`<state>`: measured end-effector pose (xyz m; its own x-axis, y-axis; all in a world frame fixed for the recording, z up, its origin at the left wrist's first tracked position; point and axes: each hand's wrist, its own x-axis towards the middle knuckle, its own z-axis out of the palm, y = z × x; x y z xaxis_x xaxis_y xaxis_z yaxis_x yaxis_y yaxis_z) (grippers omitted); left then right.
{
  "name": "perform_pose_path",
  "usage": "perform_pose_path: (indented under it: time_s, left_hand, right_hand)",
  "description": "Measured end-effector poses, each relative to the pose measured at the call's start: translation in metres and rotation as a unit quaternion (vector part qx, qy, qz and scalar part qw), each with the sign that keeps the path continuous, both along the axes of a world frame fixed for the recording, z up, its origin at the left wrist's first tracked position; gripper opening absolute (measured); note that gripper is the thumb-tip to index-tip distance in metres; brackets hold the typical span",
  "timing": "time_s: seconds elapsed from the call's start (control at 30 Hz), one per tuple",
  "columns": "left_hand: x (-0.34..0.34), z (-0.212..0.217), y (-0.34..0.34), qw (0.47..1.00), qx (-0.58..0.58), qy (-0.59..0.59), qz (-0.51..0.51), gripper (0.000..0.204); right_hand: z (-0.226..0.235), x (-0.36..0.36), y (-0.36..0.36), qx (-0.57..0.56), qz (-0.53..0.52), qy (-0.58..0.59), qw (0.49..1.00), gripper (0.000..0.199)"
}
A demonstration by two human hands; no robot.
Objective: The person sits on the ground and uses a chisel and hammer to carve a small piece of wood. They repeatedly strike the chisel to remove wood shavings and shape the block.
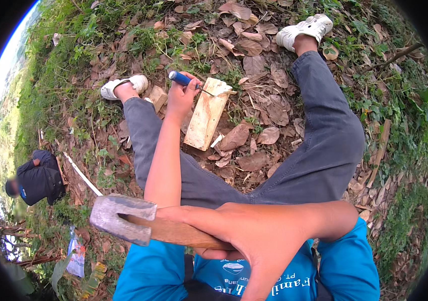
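Chisel [194,84] with a blue handle sits in the left hand [181,95], fingers curled tight around the grip, its metal tip pressed onto the top end of a pale wooden block [205,118] lying on dry leaves [259,105] between the person's legs. Right hand [254,233], close to the camera, has its fingers wrapped around the wooden handle of a hammer [123,218], whose grey head points left. Grey trousers [319,150] and white shoes [304,30] frame the block; another person [38,178] crouches far left.
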<state>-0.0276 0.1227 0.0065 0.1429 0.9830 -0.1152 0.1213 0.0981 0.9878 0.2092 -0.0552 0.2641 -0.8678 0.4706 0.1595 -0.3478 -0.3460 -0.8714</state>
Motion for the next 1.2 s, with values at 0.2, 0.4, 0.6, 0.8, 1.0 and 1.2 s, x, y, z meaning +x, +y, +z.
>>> perform_pose_path:
  time_s: [0.2,0.4,0.6,0.8,1.0,1.2]
  left_hand:
    - [-0.003,-0.006,0.005,0.999,-0.038,-0.033,-0.007,0.015]
    - [0.004,-0.015,0.008,1.0,0.02,0.007,-0.001,0.017]
    - [-0.015,-0.018,0.003,0.985,0.111,0.132,0.005,0.023]
    - [0.007,-0.002,-0.005,0.976,0.172,0.125,-0.037,0.025]
    - [0.007,-0.001,-0.012,0.974,0.191,0.121,-0.024,0.024]
    - [0.007,0.009,-0.009,0.977,0.149,0.146,-0.035,0.021]
  right_hand:
    - [0.001,-0.032,0.0,0.034,-0.036,0.042,0.998,0.103]
    - [-0.022,-0.025,0.046,0.275,-0.244,-0.26,0.893,0.046]
    - [0.046,-0.027,0.112,0.398,-0.36,-0.383,0.752,0.049]
    - [0.0,-0.054,0.132,0.339,-0.465,-0.347,0.74,0.041]
    - [-0.024,-0.04,0.139,0.371,-0.361,-0.449,0.728,0.048]
    - [-0.011,-0.06,0.125,0.415,-0.471,-0.3,0.719,0.05]
